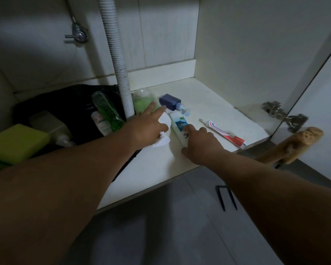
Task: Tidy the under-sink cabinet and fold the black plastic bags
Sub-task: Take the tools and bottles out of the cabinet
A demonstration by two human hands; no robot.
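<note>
Both arms reached into the under-sink cabinet (pixel 180 88); the left hand (pixel 149 127) lay over a white bottle (pixel 163 131), its fingers (pixel 155 109) stretched out and slightly spread toward twelve o'clock, pressing rather than clamping, as far as I could tell; the right hand (pixel 201 142) rested on the near end of a white tube with a blue label (pixel 179 125), fingers curled over it, though whether they truly gripped it I could not say.

The tube's long axis ran from about eleven o'clock to five o'clock, its far end near a dark blue bottle (pixel 169 101) lying on its side; a red and white toothpaste tube (pixel 226 132) lay at three o'clock from the right hand, apart from it and roughly parallel.

The black plastic bags (pixel 69 104) sat in a heap at nine to ten o'clock from the left hand, beyond the corrugated drain hose (pixel 118 64); a green bottle (pixel 107 111) lay across the heap, a small white bottle (pixel 100 122) beside it, and a green-filled clear container (pixel 143 100) stood just past the hose; the left hand was plainly the nearer to the bags; I judged they could not be folded until the things resting on them were lifted off.

A lime green box (pixel 15 142) and a pale pump bottle (pixel 50 125) sat at the left edge.
</note>
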